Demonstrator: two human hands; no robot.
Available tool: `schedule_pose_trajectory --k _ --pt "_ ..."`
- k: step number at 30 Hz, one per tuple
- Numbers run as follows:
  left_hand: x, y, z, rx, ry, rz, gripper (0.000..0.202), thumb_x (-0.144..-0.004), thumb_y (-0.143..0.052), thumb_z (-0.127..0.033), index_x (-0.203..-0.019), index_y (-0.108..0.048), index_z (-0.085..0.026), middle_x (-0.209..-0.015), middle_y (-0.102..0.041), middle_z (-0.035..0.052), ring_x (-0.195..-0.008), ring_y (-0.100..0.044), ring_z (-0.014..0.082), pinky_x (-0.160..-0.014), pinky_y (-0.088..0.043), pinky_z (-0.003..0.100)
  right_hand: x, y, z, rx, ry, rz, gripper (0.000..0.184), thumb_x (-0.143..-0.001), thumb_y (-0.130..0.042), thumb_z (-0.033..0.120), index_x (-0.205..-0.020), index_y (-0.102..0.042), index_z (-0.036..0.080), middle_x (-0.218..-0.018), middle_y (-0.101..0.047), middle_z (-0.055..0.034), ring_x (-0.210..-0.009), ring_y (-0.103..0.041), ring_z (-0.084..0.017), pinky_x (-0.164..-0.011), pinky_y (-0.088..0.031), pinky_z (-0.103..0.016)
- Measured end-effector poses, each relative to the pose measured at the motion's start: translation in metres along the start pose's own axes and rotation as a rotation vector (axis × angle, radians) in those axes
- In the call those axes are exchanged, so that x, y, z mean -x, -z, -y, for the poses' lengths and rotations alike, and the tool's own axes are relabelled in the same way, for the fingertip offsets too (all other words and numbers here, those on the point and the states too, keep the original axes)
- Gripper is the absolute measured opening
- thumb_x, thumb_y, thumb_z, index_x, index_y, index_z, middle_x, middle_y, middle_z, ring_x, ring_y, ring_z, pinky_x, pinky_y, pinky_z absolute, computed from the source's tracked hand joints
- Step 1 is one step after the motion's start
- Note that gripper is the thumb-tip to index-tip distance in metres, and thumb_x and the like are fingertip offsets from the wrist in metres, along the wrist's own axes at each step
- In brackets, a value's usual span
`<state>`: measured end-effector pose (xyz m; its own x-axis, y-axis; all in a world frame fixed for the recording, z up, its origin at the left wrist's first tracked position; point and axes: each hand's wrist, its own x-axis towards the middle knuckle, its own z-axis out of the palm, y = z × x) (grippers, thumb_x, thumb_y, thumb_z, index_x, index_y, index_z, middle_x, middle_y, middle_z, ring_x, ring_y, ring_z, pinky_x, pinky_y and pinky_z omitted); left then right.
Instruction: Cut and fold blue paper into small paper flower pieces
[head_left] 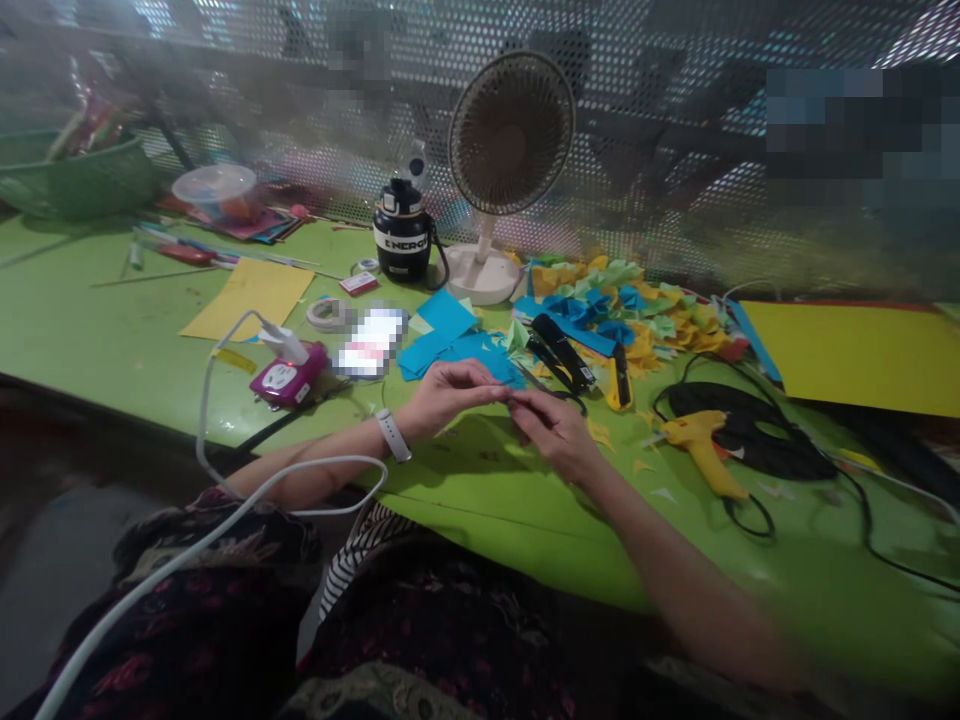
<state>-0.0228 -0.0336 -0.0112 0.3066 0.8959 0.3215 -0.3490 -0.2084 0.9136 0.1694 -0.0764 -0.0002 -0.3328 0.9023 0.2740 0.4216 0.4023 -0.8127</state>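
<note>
the fingertips of both hands are closed in a tight pinch on a thin scrap — too small to tell what it is. the left hand, with a white watch band on its wrist, and the right hand hang over a green table, straight below the desk fan. toward the fan, just past the left hand, lie cut pieces of blue paper; black-handled scissors and a black stapler sit just beyond the right hand. right of the fan are a heap of yellow and green paper scraps, a yellow utility knife and a yellow glue gun — left of it, a black energy-labelled flask and a magenta power socket.
</note>
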Motion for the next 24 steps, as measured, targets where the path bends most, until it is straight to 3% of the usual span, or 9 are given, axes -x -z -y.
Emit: schedule_pose_trajectory --k 4,9,12,18,21,24 --pt "0.001 -0.001 -0.001 -0.03 -0.028 -0.078 0.029 -0.063 -0.089 -0.038 -0.059 -0.069 -0.018 -0.066 -0.067 0.0008 -0.065 -0.061 0.0103 -0.065 -0.053 0.026 0.001 -0.006 0.003 0.145 0.145 -0.195 0.023 -0.09 -0.064 0.038 -0.107 -0.068 0.023 -0.098 -0.072 -0.0071 -0.085 -0.067 -0.021 -0.076 -0.054 -0.035" --pt "0.0 -0.002 -0.003 -0.053 -0.024 -0.06 0.027 -0.063 -0.089 -0.042 -0.069 -0.075 -0.02 -0.076 -0.07 0.0031 -0.073 -0.064 0.0128 -0.069 -0.056 0.028 0.0 -0.004 0.0 0.173 0.19 -0.21 0.017 -0.094 -0.059 0.035 -0.102 -0.068 0.023 -0.096 -0.073 -0.0065 -0.085 -0.068 -0.021 -0.079 -0.055 -0.037" --pt "-0.001 -0.001 -0.004 -0.078 -0.042 -0.061 0.026 -0.065 -0.087 -0.042 -0.07 -0.076 -0.02 -0.077 -0.07 0.0038 -0.073 -0.064 0.0125 -0.07 -0.055 0.027 -0.002 -0.002 -0.004 0.114 0.164 -0.173 0.021 -0.094 -0.059 0.039 -0.101 -0.068 0.022 -0.092 -0.072 -0.0061 -0.08 -0.067 -0.02 -0.074 -0.056 -0.035" --pt "-0.001 0.001 -0.003 -0.067 -0.01 -0.016 0.028 -0.066 -0.086 -0.045 -0.071 -0.076 -0.019 -0.078 -0.07 0.004 -0.072 -0.063 0.0125 -0.07 -0.055 0.028 -0.004 0.001 -0.008 -0.112 0.015 0.005 0.031 -0.091 -0.06 0.049 -0.101 -0.065 0.02 -0.069 -0.062 0.0022 -0.045 -0.055 -0.01 -0.044 -0.048 -0.025" --pt "-0.001 0.001 -0.002 -0.084 -0.022 -0.02 0.028 -0.069 -0.085 -0.044 -0.07 -0.074 -0.018 -0.076 -0.069 0.004 -0.071 -0.062 0.0121 -0.067 -0.053 0.027 -0.004 0.002 -0.007 -0.12 -0.006 0.026 0.033 -0.092 -0.058 0.049 -0.105 -0.066 0.02 -0.071 -0.064 0.001 -0.045 -0.058 -0.011 -0.045 -0.05 -0.025" --pt "-0.001 0.0 -0.003 -0.135 -0.061 -0.064 0.029 -0.07 -0.084 -0.044 -0.067 -0.072 -0.018 -0.072 -0.067 0.003 -0.069 -0.061 0.0118 -0.066 -0.051 0.027 -0.002 0.002 -0.003 -0.016 0.038 -0.053 0.037 -0.089 -0.065 0.048 -0.112 -0.066 0.02 -0.088 -0.071 -0.0058 -0.065 -0.068 -0.017 -0.059 -0.057 -0.03"
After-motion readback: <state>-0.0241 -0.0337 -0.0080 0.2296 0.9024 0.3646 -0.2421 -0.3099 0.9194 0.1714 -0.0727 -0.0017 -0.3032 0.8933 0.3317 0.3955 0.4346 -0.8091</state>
